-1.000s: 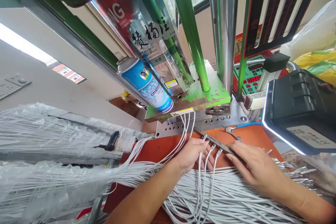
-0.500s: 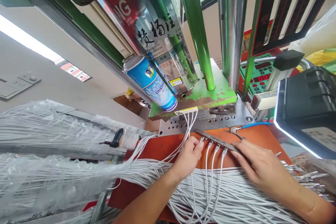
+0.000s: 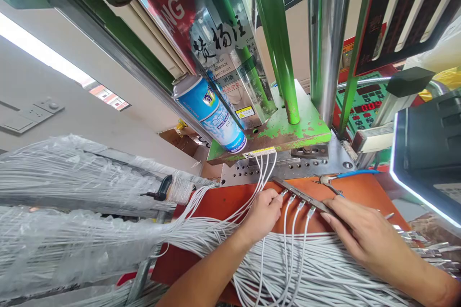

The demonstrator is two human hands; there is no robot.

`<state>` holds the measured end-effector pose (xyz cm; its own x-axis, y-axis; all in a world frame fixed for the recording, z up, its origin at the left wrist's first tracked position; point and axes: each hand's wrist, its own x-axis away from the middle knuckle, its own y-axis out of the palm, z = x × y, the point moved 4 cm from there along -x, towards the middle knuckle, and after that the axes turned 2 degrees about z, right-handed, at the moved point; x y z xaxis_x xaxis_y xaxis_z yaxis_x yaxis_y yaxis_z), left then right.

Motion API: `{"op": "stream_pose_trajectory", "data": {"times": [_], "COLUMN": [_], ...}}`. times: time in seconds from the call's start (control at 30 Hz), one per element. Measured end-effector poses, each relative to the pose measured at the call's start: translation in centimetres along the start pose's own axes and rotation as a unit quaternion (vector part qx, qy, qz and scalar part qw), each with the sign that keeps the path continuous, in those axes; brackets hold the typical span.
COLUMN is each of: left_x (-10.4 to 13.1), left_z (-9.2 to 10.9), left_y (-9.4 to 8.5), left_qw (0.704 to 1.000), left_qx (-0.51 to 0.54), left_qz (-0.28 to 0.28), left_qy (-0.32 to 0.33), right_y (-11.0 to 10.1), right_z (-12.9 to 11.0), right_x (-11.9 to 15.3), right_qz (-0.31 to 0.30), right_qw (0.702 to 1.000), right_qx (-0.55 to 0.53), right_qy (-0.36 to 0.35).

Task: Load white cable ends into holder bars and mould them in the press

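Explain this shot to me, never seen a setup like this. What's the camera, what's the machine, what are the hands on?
The picture comes from a camera worn on the person's head, looking forward and down, so everything leans.

The green-framed machine behind looks like a vertical press with steel columns; a blue spray can leans on its base plate. A panel with red digits sits to the right.

On the orange work surface lies a pile of white cables; more, wrapped in plastic, are on the left.

The left hand pinches a cable end at a thin metal bar that carries several cable ends in a row. The right hand lies flat on that bar's other end, with no grip closed around it.
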<state>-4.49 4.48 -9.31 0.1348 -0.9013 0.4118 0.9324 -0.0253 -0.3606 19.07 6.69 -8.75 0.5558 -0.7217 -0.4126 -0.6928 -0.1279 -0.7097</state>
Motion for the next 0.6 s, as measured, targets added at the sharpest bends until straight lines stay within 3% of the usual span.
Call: {"op": "stream_pose_trajectory", "data": {"times": [0.1, 0.2, 0.27, 0.43, 0.5, 0.6], "left_x": [-0.1, 0.2, 0.7, 3.8, 5.6, 7.2], "left_z": [0.5, 1.0, 1.3, 3.1, 4.1, 4.5], "left_y": [0.0, 0.0, 0.1, 0.8, 1.6, 3.0], "left_qw": [0.999, 0.984, 0.956, 0.872, 0.838, 0.819], "left_qx": [-0.036, -0.147, -0.241, -0.403, -0.447, -0.480], "left_qz": [-0.020, 0.029, 0.082, 0.177, 0.169, 0.128], "left_qy": [0.019, 0.096, 0.149, 0.212, 0.262, 0.287], "right_y": [-0.2, -0.3, 0.0, 0.9, 1.1, 1.1], "right_z": [-0.2, -0.1, 0.1, 0.4, 0.3, 0.2], "right_x": [0.0, 0.1, 0.3, 0.2, 0.1, 0.1], "right_qz": [-0.006, -0.002, -0.012, -0.026, -0.019, -0.013], "right_qw": [1.000, 1.000, 0.999, 0.999, 0.999, 0.999], "right_qx": [-0.010, -0.012, -0.014, 0.019, 0.030, 0.034], "right_qy": [-0.013, -0.027, -0.028, 0.009, 0.005, 0.001]}}
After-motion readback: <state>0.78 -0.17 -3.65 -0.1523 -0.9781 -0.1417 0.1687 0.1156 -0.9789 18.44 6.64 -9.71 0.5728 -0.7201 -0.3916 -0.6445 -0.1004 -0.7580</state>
